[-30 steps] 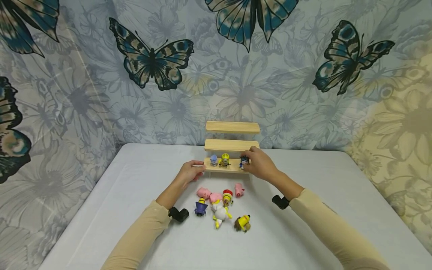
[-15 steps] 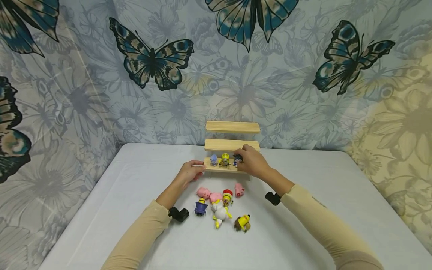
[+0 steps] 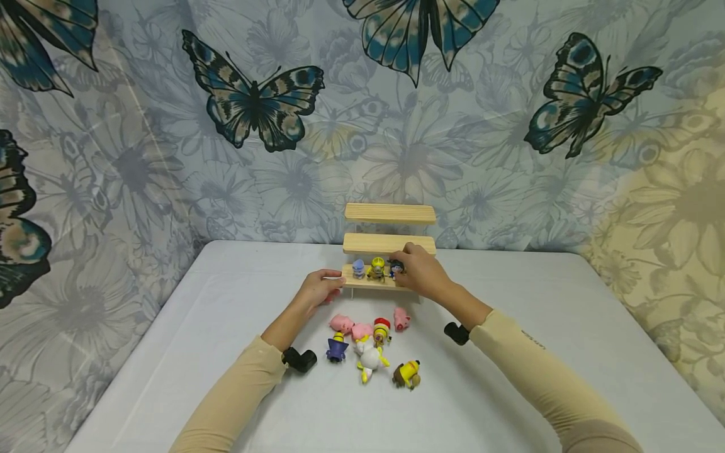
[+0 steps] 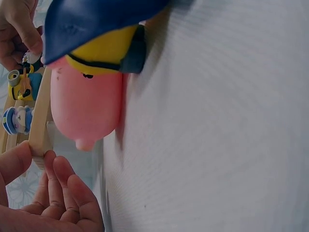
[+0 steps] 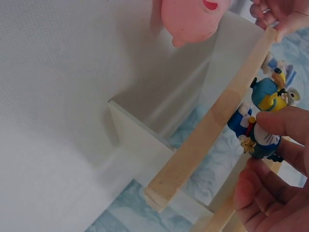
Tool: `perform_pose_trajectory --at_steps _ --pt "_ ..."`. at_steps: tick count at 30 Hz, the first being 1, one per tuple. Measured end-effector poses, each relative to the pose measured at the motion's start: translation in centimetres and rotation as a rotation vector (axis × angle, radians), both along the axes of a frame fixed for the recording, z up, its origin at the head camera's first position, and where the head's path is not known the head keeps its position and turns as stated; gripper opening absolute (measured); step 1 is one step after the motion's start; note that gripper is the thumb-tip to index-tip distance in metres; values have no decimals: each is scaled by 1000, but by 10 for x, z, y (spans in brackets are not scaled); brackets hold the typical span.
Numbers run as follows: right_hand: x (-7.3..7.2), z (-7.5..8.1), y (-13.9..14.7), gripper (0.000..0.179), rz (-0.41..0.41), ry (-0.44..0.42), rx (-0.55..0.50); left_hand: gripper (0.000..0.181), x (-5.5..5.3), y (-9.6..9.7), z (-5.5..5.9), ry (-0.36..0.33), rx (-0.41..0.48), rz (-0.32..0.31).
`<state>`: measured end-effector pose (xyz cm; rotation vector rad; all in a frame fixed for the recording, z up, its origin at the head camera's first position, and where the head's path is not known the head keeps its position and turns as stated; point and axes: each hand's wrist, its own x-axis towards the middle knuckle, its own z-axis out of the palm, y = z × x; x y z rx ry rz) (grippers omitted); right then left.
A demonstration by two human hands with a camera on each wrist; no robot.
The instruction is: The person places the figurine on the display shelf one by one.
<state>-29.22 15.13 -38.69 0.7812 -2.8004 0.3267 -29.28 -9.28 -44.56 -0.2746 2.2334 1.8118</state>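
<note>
A three-tier wooden display shelf (image 3: 365, 242) stands at the back of the table. My left hand (image 3: 318, 290) pinches the left end of its lowest board (image 5: 212, 121), thumb on top and fingers beneath. My right hand (image 3: 421, 270) holds a blue and white cat figurine (image 5: 258, 135) between thumb and fingers, upright on the right part of that board. Directly left of it stands a yellow minion figurine (image 3: 376, 269) in blue overalls. A small pale-blue figurine (image 4: 18, 120) with a cap stands at the board's left end.
On the white table (image 3: 487, 402) before the shelf lie pink pig figurines (image 3: 342, 324), a purple-caped figurine (image 3: 337, 348), a red-hatted one (image 3: 382, 331), a white and yellow one (image 3: 370, 358) and a yellow and brown one (image 3: 406, 375). Butterfly-print cloth (image 3: 396, 138) hangs behind.
My right hand has slid the cat figurine leftward along the lowest board, close to the minion figurine. My left hand has stayed at the board's end.
</note>
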Motion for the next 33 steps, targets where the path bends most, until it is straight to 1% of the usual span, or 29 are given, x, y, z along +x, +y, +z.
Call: perform_pose_trajectory --at_steps 7,13,20,26,29,33 --pt "-1 0 0 36 2 -14 2 37 1 0 2 3 -1 2" --pt "1 -2 2 38 2 13 -2 37 0 0 0 -3 -1 8" --pt "12 5 9 45 -7 15 -56 37 0 1 -1 -3 4 9" --pt "22 15 20 50 -16 58 -74 36 1 1 -1 0 5 9" --pt "29 18 25 46 -14 66 -93 37 1 1 -1 0 6 7" --pt "41 20 29 39 6 56 -120 37 1 1 0 5 0 5"
